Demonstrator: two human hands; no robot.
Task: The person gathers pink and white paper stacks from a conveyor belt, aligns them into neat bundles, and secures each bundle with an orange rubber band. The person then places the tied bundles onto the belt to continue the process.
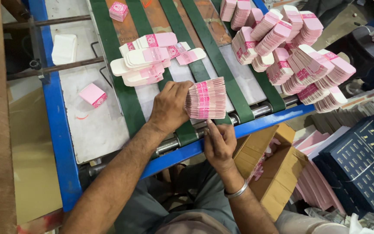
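A thick bundle of flat pink-and-white folded cartons [207, 99] stands on edge on the conveyor's green belts [128, 102]. My left hand [169, 106] grips the bundle's left end, fingers curled over its top. My right hand [219, 142] is just below the bundle at the blue frame rail [265, 122], its fingertips touching the bundle's lower edge. A metal bangle sits on my right wrist. More loose cartons [148, 58] lie overlapped on the belts just beyond my left hand.
Many carton bundles [291, 52] are heaped at the conveyor's far right end. Single cartons [93, 94] lie on the white plate at left. An open cardboard box [278, 169] sits by my right knee, with pink sheets and dark blue printed boxes [362, 162] to the right.
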